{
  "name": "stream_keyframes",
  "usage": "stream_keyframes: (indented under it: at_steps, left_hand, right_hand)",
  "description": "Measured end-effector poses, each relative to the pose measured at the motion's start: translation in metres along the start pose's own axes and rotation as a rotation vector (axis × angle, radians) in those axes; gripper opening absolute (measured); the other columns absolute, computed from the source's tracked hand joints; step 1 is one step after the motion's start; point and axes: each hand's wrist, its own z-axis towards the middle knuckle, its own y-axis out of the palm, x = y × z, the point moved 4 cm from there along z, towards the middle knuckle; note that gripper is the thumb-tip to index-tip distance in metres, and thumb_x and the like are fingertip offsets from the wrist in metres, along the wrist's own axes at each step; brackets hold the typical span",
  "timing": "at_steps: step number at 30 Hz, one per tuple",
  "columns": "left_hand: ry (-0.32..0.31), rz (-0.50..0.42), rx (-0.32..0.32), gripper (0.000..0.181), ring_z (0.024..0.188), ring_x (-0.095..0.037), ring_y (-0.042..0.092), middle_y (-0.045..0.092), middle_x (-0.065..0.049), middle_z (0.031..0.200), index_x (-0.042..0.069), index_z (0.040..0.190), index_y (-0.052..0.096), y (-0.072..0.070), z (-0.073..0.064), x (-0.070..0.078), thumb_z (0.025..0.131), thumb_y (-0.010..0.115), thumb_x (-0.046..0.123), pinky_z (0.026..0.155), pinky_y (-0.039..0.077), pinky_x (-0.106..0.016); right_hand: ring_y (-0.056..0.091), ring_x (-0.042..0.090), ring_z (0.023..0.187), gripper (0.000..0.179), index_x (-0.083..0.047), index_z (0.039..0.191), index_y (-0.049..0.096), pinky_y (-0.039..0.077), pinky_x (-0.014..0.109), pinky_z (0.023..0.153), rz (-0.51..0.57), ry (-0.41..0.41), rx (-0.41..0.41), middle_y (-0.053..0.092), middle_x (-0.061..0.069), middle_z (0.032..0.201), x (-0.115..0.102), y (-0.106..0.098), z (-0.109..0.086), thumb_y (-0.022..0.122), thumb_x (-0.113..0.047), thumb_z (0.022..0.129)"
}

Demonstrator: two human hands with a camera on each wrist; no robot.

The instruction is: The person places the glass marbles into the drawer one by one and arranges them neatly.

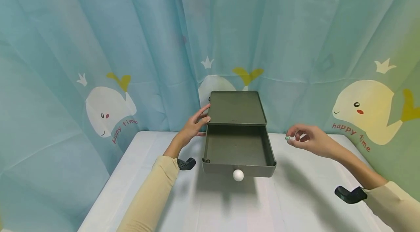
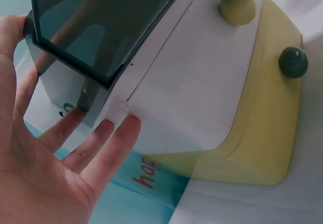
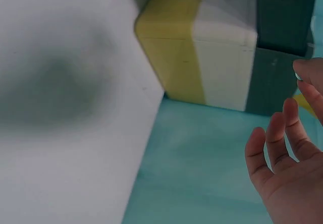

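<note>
A small desktop drawer cabinet (image 1: 237, 108) has a dark green top, with a white tier (image 2: 186, 77) and a yellow tier (image 2: 267, 103) below. Its dark green top drawer (image 1: 239, 170), with a white knob (image 1: 238, 175), is pulled out toward me. My left hand (image 1: 190, 129) rests on the cabinet's left side, fingers spread and thumb up by the top edge. To the right of the cabinet, in the air, my right hand (image 1: 310, 139) pinches a tiny pale green object (image 1: 287, 138) between thumb and index finger; its kind cannot be told.
The cabinet stands on a white-covered table (image 1: 295, 195), close to a blue-green curtain (image 1: 157, 61) with whale prints. A yellow knob (image 2: 237, 8) sits on the white drawer and a dark green knob (image 2: 293, 62) on the yellow one. Both lower drawers are closed.
</note>
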Motion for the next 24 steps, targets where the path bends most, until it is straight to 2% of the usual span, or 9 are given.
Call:
stream_keyframes:
  at_steps: [10,24]
  left_hand:
    - [0.003,-0.002,0.002,0.060,0.146,-0.033,0.039,0.029,-0.012,0.165,0.040,0.161,0.033,0.001,0.000,0.000,0.107,0.056,0.037,0.100,0.051,-0.059]
    - [-0.003,-0.008,0.004,0.060,0.146,-0.035,0.038,0.028,-0.014,0.165,0.037,0.162,0.033,0.000,0.001,-0.001,0.106,0.056,0.035,0.101,0.050,-0.060]
  right_hand:
    - [0.057,0.010,0.080,0.021,-0.014,0.100,0.070,0.052,0.019,0.070,0.017,-0.066,0.052,0.065,-0.001,0.089,-0.018,-0.016,0.010,0.078,0.002,0.088]
    - [0.056,0.011,0.080,0.021,-0.012,0.100,0.070,0.053,0.019,0.069,0.017,-0.089,0.047,0.065,-0.001,0.091,-0.030,-0.024,0.015,0.078,0.004,0.087]
